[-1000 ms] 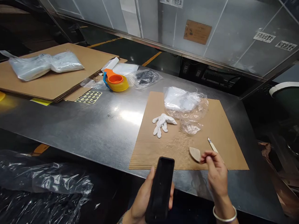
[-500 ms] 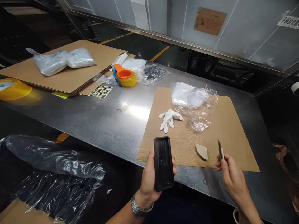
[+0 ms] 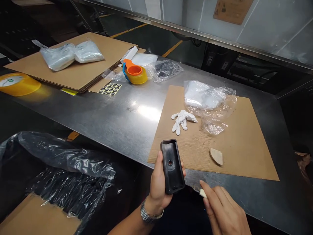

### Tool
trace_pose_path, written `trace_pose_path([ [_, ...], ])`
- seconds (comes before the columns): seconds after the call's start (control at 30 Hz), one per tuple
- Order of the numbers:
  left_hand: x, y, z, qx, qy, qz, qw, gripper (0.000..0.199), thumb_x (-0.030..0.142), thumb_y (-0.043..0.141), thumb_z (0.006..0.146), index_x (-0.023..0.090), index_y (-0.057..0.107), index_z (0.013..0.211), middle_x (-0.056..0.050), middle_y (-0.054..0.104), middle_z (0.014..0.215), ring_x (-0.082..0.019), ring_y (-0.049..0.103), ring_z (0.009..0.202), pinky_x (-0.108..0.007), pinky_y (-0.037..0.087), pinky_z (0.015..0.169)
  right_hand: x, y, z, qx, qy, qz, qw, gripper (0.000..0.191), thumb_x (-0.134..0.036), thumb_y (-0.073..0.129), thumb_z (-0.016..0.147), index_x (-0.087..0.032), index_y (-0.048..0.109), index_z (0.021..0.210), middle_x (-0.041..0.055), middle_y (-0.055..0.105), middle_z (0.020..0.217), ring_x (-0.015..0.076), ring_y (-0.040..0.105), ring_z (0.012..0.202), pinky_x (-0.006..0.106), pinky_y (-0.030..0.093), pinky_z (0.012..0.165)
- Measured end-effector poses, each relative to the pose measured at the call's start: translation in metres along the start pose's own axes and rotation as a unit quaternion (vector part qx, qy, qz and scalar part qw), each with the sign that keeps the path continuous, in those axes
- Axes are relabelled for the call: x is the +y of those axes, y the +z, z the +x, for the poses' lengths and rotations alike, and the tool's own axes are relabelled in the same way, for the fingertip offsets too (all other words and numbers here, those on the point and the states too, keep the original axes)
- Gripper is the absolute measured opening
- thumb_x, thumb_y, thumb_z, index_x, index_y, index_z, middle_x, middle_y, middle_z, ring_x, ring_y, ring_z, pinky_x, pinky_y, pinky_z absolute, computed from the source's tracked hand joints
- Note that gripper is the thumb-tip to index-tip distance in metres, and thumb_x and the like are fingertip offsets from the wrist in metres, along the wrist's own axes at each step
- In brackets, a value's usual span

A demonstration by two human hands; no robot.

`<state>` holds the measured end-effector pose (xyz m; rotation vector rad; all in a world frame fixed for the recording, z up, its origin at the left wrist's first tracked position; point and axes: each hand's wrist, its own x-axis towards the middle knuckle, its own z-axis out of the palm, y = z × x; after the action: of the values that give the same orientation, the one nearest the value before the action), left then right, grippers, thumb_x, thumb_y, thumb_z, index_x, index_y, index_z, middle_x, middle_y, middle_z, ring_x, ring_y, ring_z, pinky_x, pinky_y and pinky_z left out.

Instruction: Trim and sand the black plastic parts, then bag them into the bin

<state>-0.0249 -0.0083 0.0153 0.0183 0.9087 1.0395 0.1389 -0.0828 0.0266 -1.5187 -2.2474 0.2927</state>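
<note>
My left hand [image 3: 158, 182] is closed around the sides of a black rectangular plastic tray [image 3: 173, 176], held tilted up with its hollow face toward me. A small round hole shows in its floor. To the right, my right hand [image 3: 225, 209] pinches a small knife [image 3: 202, 193] with a pale wrapped grip, its thin tip pointing at the tray but apart from it. A pale wedge-shaped block [image 3: 216, 156] lies on the cardboard sheet [image 3: 254, 143] beyond my right hand. Past the tray, a white glove [image 3: 183, 120] rests on the same sheet.
Clear plastic bags [image 3: 205, 98] lie at the cardboard's back. A tape dispenser [image 3: 135, 74], a sticker sheet [image 3: 110, 89] and stacked cardboard [image 3: 78, 75] with white packets [image 3: 73, 54] are further left on the metal table [image 3: 117, 114]. A plastic-lined box [image 3: 73, 173] stands lower left.
My right hand has moved left and down, bringing the knife close to the tray. The tray has tilted slightly in my left hand. The whole view has shifted a little.
</note>
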Motion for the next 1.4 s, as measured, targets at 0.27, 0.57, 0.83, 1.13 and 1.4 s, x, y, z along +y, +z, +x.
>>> trace_pose_path([
  [0.27,-0.001,-0.003,-0.001,-0.014,0.017,-0.006,1.0,0.049,0.055,0.038,0.084,0.012,0.062,0.08,-0.005,0.061,0.063,-0.013,0.056,0.051,-0.023,0.045,0.05,-0.008,0.002,-0.002,-0.03,-0.033,-0.113,0.993,0.034,-0.027,0.048,0.087,-0.014,0.058,0.117,0.0028,0.054,0.061,0.0144,0.052,0.053,0.025,0.039,0.047],
  [0.57,-0.002,-0.003,-0.005,-0.004,0.042,0.008,0.999,0.052,0.058,0.038,0.082,0.012,0.061,0.077,-0.005,0.061,0.065,-0.014,0.056,0.053,-0.025,0.046,0.051,-0.014,0.003,0.001,-0.004,-0.03,-0.156,0.987,0.033,-0.028,0.042,0.091,-0.013,0.06,0.114,0.0002,0.051,0.058,0.0109,0.048,0.05,0.024,0.035,0.048],
  [0.83,-0.003,-0.004,-0.006,-0.021,0.07,0.021,0.997,0.053,0.059,0.036,0.082,0.013,0.061,0.073,-0.004,0.059,0.066,-0.013,0.054,0.054,-0.024,0.045,0.052,-0.015,0.002,0.001,-0.002,-0.035,-0.164,0.986,0.032,-0.027,0.04,0.092,-0.014,0.062,0.111,-0.0007,0.05,0.057,0.0095,0.048,0.05,0.023,0.034,0.049],
  [1.13,-0.008,-0.008,-0.007,-0.016,0.102,0.028,0.994,0.051,0.059,0.043,0.079,0.012,0.063,0.08,-0.005,0.061,0.066,-0.015,0.055,0.055,-0.026,0.046,0.052,-0.014,0.003,0.0,-0.017,-0.029,-0.158,0.987,0.031,-0.027,0.039,0.092,-0.016,0.062,0.109,-0.0013,0.051,0.057,0.0091,0.049,0.05,0.022,0.034,0.046],
  [1.4,-0.01,-0.011,-0.006,-0.016,0.108,0.03,0.994,0.05,0.058,0.043,0.08,0.012,0.064,0.078,-0.006,0.062,0.065,-0.016,0.055,0.056,-0.027,0.045,0.053,-0.015,0.003,-0.002,-0.02,-0.028,-0.168,0.985,0.032,-0.028,0.037,0.093,-0.017,0.063,0.106,-0.001,0.051,0.057,0.0086,0.049,0.05,0.022,0.032,0.045],
])
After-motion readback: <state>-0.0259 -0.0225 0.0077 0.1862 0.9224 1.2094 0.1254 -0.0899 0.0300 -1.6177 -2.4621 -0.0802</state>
